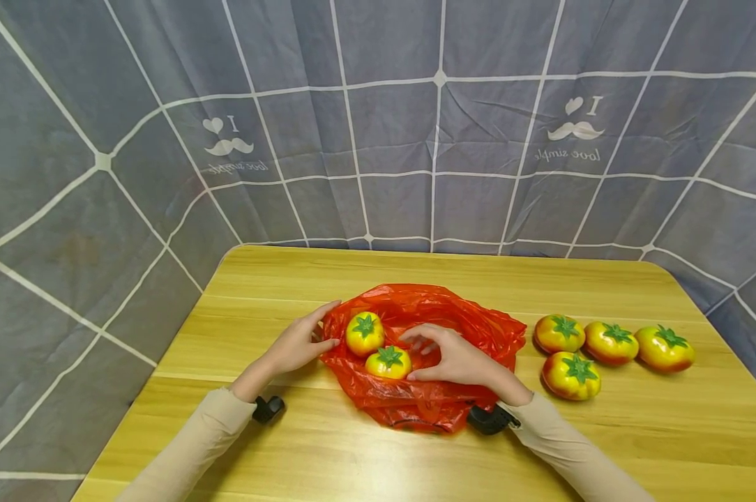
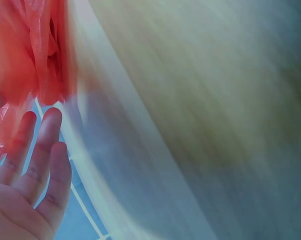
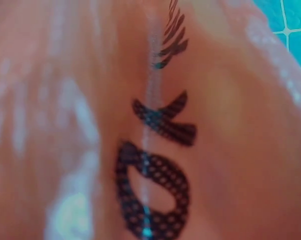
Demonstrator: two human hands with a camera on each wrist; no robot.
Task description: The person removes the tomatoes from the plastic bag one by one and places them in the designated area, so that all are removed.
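A red plastic bag [image 1: 441, 300] lies spread with its mouth up on the wooden table. Inside its left part sit two tomatoes, yellow with red shading and green star-shaped tops: a rear tomato [image 1: 364, 336] and a front tomato [image 1: 388, 363]. At the bag's left rim is my left hand [image 1: 296, 344]; its fingers [image 2: 48, 135] extend loosely beside the red film. My right hand [image 1: 456, 359] reaches over the bag's mouth, fingers spread from the thumb, thumb tip right at the front tomato's edge. Red film with black print [image 3: 160, 185] fills the right wrist view and hides that hand there.
To the bag's right, several more tomatoes lie on the table [image 1: 277, 453]: a left one [image 1: 558, 333], a middle one [image 1: 610, 342], a right one [image 1: 664, 348] and a nearer one [image 1: 571, 376]. A grey checked curtain [image 1: 390, 125] hangs behind the table and along its sides.
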